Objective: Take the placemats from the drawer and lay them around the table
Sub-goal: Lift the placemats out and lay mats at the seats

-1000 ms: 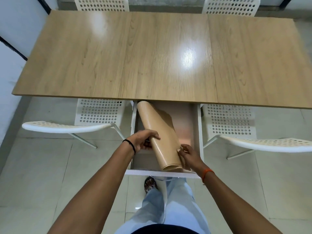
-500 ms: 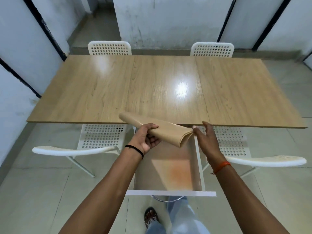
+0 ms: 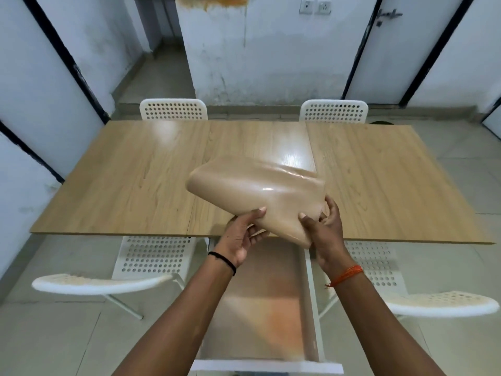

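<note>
A glossy tan bundle of placemats (image 3: 257, 194), curled and partly unrolled, hangs above the near edge of the wooden table (image 3: 130, 180). My left hand (image 3: 240, 237) grips its near left corner from below, thumb on top. My right hand (image 3: 324, 226) pinches the near right edge. Under my forearms the white drawer (image 3: 311, 321) stands pulled out from beneath the table, and its floor shows bare.
Two white perforated chairs (image 3: 151, 256) (image 3: 379, 264) flank the drawer on my side. Two more chairs (image 3: 173, 109) (image 3: 334, 111) stand at the far side. Walls and doors close in behind and to the left.
The rolled placemats came up out of the drawer and over the table edge. The roll has loosened, and my right hand, which was off it, now grips its edge.
</note>
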